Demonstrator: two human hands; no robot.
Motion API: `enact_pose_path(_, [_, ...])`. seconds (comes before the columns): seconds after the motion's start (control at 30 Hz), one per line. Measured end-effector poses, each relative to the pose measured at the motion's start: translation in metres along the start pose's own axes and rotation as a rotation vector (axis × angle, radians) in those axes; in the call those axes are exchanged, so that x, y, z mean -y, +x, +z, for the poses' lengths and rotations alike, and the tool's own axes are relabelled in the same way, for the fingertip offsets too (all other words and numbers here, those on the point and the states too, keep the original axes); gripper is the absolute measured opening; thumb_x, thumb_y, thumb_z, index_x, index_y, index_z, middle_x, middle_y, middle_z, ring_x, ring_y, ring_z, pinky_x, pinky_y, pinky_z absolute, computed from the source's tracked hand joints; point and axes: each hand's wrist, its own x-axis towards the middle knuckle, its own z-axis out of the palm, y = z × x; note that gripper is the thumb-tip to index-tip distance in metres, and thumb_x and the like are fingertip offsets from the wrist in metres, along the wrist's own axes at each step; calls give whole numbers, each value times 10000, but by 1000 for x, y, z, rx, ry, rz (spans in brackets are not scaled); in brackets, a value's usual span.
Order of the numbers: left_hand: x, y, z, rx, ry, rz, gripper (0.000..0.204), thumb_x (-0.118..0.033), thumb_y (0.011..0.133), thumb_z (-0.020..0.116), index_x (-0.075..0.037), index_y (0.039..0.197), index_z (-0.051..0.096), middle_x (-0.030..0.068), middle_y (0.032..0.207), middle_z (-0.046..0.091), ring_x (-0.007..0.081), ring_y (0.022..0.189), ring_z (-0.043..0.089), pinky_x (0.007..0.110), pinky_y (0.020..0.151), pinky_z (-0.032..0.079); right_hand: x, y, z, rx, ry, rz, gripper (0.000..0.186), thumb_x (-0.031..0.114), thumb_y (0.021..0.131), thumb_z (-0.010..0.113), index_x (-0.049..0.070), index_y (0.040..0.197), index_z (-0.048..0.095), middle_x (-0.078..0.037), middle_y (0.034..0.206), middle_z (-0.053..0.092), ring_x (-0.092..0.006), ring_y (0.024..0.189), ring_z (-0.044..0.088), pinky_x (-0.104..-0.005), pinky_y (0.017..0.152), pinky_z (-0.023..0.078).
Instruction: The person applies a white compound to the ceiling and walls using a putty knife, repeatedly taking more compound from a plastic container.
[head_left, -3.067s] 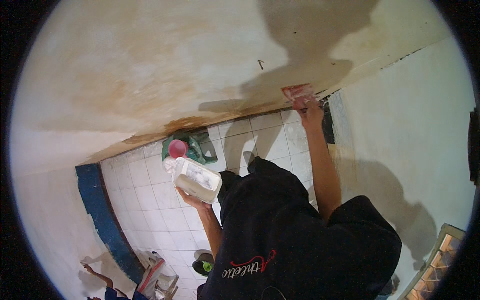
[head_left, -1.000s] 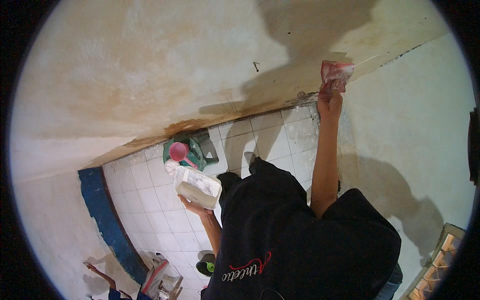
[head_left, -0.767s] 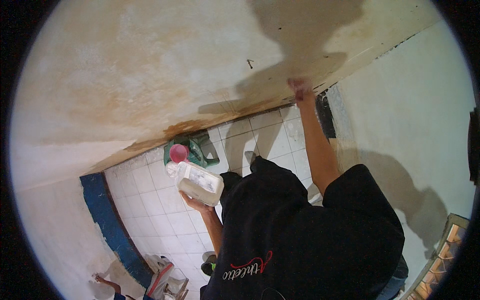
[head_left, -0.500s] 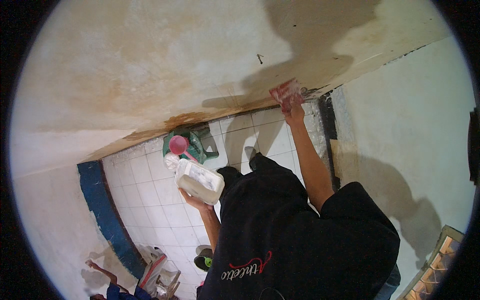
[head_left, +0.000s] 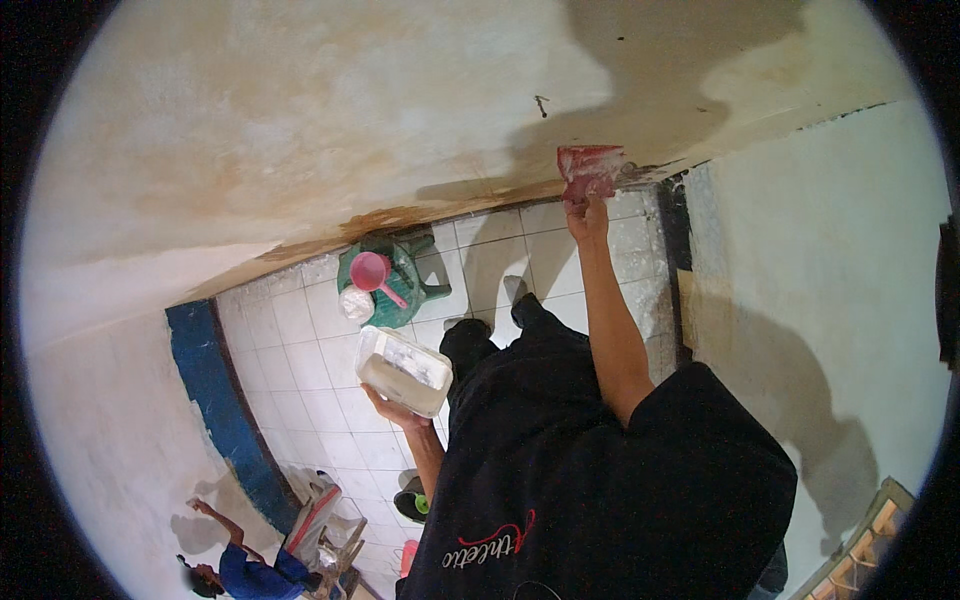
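A co-worker point(head_left: 258, 575) in blue raises an arm near the left wall, beside a blue band point(head_left: 225, 390). White floor tiles point(head_left: 300, 400) stretch from there to a green stool point(head_left: 402, 303) bearing a pink dipper point(head_left: 369, 270). The left hand point(head_left: 398, 411) grips a pale tub point(head_left: 405, 384); well apart, the right hand point(head_left: 587, 208) clamps a red scraper point(head_left: 590, 160) at the stained wall's point(head_left: 300, 140) lower edge, near the corner.
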Motion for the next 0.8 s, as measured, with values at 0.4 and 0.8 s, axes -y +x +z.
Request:
enact_pose_path(0.4, [4,7,3,54,-64,-74,653,-580,933,395,-137,1412,378,101,1398,446,323,1253,455,464,1038,388,47,-39,-13,-288,-209,-58,410,202,868,656,108,1241,513,-52,1140,576,-243,1002,595,-468,811,508])
enact_pose_path(0.8, [-2,13,19,224,-90,-35,638,-550,955,360,-112,1418,376,115,1417,431,325,1283,439,473,1066,365,195,-158,266,327,-26,-538,198,103,933,569,48,1117,520,-49,921,592,-142,770,598,-276,527,478])
